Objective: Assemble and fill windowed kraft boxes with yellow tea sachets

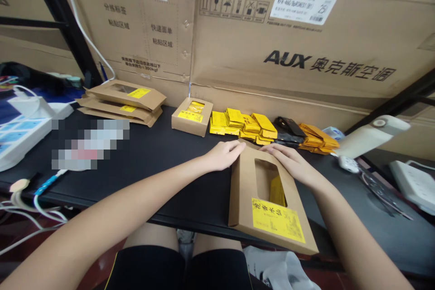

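Note:
A kraft paper box with a cut-out window and a yellow label rests at the table's front edge. Through its window a yellow packet shows inside. My left hand is closed at the box's far left corner, thumb and fingers pressed to it. At the far end's right side my right hand grips the same box, its fingers bent over the edge. The fingertips of both hands are partly hidden. Just beyond lie stacked yellow packets, and a smaller-looking windowed box filled with yellow packets stands left of them.
Flattened kraft boxes are stacked at the back left. Black packets and orange packets lie right of the yellow ones. A white cylindrical device and power strips flank the black table. Large AUX cartons wall off the back.

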The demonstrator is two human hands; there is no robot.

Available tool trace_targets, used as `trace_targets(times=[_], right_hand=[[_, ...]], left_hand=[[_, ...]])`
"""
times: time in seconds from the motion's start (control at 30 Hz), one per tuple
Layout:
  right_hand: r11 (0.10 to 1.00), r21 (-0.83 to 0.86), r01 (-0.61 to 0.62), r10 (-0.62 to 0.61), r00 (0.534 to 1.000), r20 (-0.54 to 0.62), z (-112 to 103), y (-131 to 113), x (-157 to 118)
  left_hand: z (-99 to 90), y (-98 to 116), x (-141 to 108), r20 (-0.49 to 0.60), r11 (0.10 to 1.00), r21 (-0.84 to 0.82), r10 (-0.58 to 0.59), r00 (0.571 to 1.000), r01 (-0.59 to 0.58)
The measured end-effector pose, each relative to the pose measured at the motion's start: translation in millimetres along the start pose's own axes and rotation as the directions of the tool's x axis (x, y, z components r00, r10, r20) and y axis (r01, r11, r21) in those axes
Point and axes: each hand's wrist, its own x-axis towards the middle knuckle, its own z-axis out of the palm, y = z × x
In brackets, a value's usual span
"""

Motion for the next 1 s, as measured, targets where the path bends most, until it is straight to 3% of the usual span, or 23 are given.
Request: trace_targets(times=[0.67,1.0], right_hand=[[1.000,0.011,-0.006,0.006,1.000,-0.008,0.3,0.0,1.4],[1.000,0.000,-0.020,0.020,1.000,0.001,-0.5,-3.3,0.5]], left_hand=[[1.9,-4.1,1.8,0.014,0.997,-0.072,-0.029,0.999,0.030],[-0.8,0.1,1.2,-0.007,1.000,0.007,0.013,1.000,-0.013]])
